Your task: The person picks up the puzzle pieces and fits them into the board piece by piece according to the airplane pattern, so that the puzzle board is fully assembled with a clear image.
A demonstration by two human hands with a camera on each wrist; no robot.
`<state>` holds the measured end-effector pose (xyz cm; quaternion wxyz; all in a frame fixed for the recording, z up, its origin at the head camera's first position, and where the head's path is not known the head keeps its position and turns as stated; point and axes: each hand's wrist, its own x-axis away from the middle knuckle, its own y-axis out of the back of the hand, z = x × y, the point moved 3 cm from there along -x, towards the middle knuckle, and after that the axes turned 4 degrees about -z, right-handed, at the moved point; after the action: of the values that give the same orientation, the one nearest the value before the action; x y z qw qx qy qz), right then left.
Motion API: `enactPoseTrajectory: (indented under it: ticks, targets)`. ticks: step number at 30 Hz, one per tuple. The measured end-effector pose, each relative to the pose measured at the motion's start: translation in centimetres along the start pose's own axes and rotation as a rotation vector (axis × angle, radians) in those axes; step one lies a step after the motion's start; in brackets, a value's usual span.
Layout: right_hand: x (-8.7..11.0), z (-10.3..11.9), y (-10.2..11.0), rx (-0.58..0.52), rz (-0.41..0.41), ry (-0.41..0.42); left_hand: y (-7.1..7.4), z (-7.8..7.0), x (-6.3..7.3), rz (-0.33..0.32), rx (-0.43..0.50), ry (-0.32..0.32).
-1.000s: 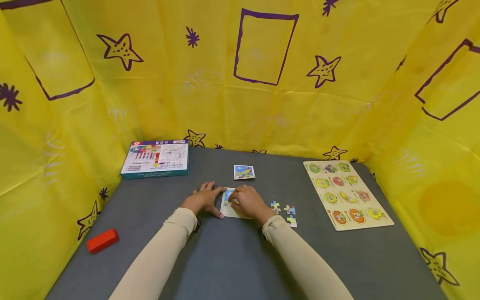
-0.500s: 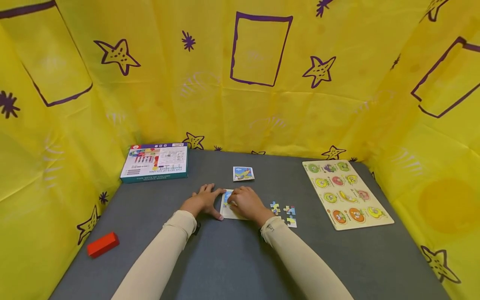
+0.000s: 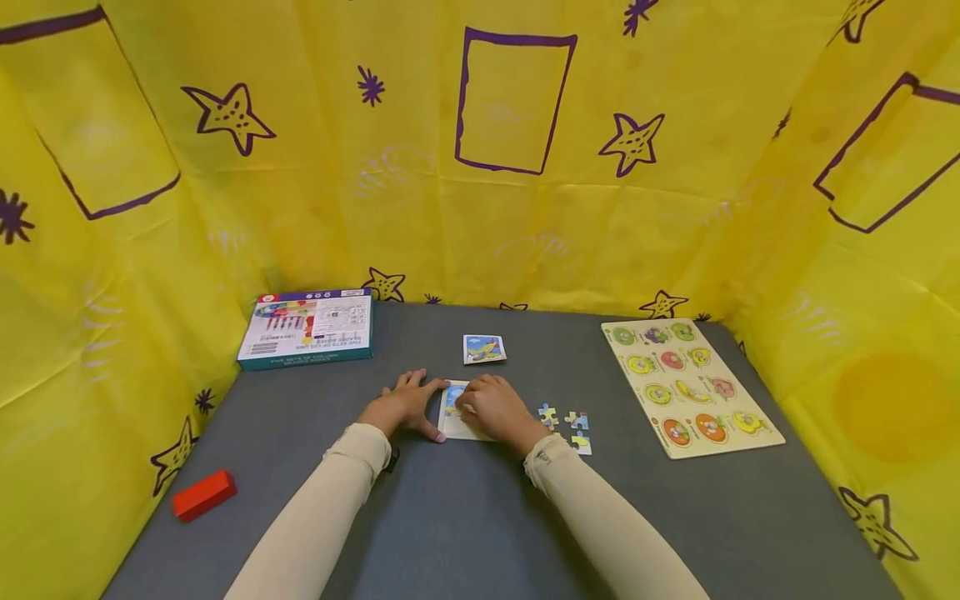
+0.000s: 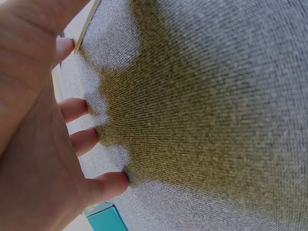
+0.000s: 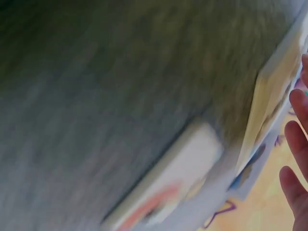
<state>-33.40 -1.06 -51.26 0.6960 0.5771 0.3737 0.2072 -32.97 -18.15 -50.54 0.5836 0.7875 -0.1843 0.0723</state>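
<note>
While head view alone shows red block — right hand: hold unclear; left hand splayed, touching tray.

The table has a matt grey cloth surface, coarsely ribbed up close. Beyond its far edge hangs a yellow fabric curtain — creased, with a faint satin sheen. The jigsaw tray looks like pale, smooth wood. Towards the table's right edge, the fruit board looks like printed wood. Near the far left corner, the box is printed card; by the left edge, the red block is smooth — wood or plastic, unclear.
</note>
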Motion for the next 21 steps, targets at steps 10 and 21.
enactPoseTrajectory:
  ticks: [10, 21]
  targets:
    - [3.5, -5.0, 2.5, 0.007, 0.009, -0.101, 0.2, 0.5, 0.0, 0.001, -0.003, 0.008]
    - [9.3, -9.3, 4.0, -0.041, 0.064, -0.124, -0.3, 0.1, -0.4, 0.020, 0.012, -0.019]
